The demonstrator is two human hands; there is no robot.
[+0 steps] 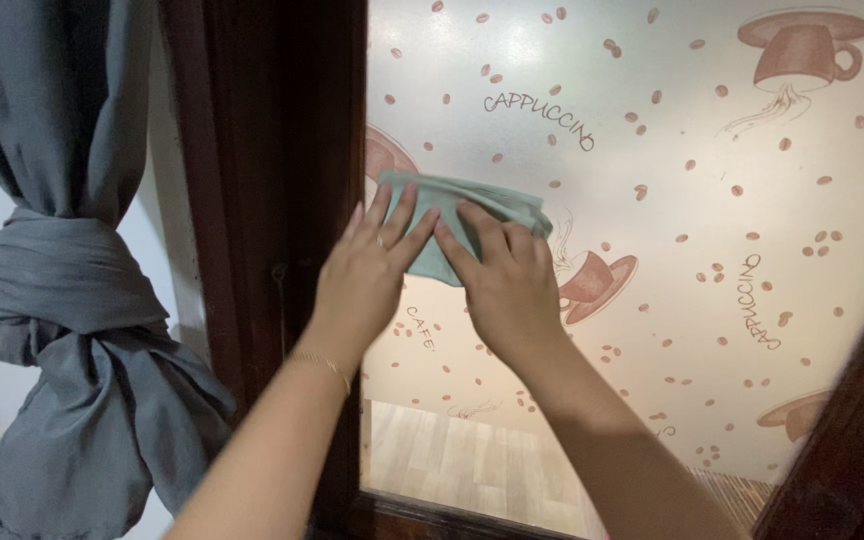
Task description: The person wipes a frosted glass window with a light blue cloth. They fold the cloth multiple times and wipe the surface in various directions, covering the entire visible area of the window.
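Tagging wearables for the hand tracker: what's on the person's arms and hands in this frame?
Both forearms are bare, with no sleeves or gloves in view. The left hand has a thin gold-coloured chain bracelet at the wrist and a small ring on one finger. The right hand shows no jewellery. Nails look short and unpainted.
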